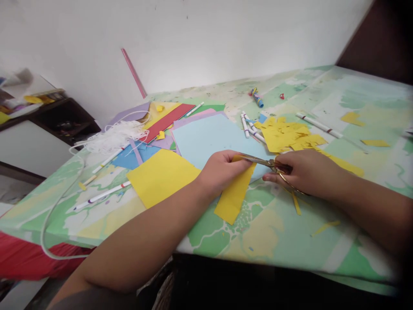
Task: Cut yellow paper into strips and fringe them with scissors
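Between the thumb and fingers of my left hand (221, 172) is a strip of yellow paper (235, 196), which hangs down toward me over the tablecloth. My right hand (311, 172) grips a pair of scissors (266, 162) with gold-coloured handles. Their blades point left and lie across the strip's upper end, close to my left thumb. Beyond my right hand rests a pile of cut yellow paper pieces (287, 133). A larger yellow sheet (163, 176) lies left of my left hand, and a light blue sheet (209, 137) is behind it.
White markers (319, 125) lie about, several beside the yellow pieces. A tangle of white cord (116, 135) sits at the left, one loop hanging over the table edge. Coloured sheets and a red strip (169, 122) are stacked behind. A small blue-tipped roll (257, 98) lies farther back.
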The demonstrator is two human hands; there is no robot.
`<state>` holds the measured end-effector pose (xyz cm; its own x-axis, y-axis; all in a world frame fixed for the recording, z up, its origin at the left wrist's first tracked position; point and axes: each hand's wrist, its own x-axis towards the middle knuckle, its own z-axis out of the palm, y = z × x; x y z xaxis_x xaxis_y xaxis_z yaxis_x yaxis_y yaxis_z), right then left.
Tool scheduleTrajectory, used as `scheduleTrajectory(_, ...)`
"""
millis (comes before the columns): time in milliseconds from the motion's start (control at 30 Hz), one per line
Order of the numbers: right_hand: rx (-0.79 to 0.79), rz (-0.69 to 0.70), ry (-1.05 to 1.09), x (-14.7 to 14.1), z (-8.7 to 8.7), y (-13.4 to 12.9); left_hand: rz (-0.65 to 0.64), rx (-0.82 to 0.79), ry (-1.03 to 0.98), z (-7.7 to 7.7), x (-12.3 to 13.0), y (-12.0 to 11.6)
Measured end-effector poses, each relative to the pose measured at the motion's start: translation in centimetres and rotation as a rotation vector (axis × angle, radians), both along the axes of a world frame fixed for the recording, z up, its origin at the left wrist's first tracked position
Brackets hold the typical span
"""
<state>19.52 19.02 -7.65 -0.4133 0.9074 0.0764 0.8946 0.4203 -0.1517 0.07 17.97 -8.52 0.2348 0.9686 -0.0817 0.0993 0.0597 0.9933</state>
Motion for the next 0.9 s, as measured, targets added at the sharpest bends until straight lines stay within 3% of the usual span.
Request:
scheduleTrajectory(533,0.003,-0.040,-0.016,0.30,-0.08,0.35,-0.007,-0.112,-0.114,0.22,-0.01,-0.09)
scheduleTrajectory(767,-0.021,-0.008,-0.038,0.31,0.02,0.32,0.013,-0.050,-0.025,0.13,-0.01,-0.22)
scheduleTrajectory(900,-0.033,0.004,-0.023,0.08,0.07,-0.05,-0.025,0.067,0.089,0.41,0.17,-0.48)
